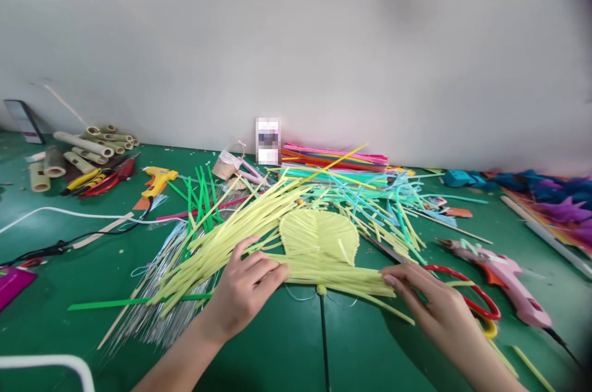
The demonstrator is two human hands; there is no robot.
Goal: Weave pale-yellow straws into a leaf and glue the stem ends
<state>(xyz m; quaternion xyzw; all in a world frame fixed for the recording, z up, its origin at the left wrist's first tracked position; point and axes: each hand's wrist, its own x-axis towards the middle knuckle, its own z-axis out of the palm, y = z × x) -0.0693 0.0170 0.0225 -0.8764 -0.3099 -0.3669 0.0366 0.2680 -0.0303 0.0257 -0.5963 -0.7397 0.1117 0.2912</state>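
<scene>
A flat band of pale yellow-green pipe cleaners (pixel 342 279) lies across the table between my two hands. My left hand (pixel 250 284) is closed on its left end, thumb and fingers pressed together. At the right end, my right hand (pixel 428 290) pinches the band's tips between thumb and fingers. Just beyond the band rests a rounded, ribbed yellow-green leaf shape (pixel 319 235) made of the same stems. A small yellow-green knob (pixel 321 289) on a dark thin rod (pixel 325 343) sits at the band's near edge. Beside my left hand spreads a loose heap of yellow-green pipe cleaners (pixel 231 225).
Red-handled scissors (pixel 462 275) lie partly under my right hand. A pink glue gun (pixel 509 281) is to the right, a yellow glue gun (pixel 157 181) back left. Silver wires (pixel 171 312) lie left, pliers (pixel 99 181) and bamboo tubes (pixel 83 151) farther. A white partition (pixel 185 71) stands behind.
</scene>
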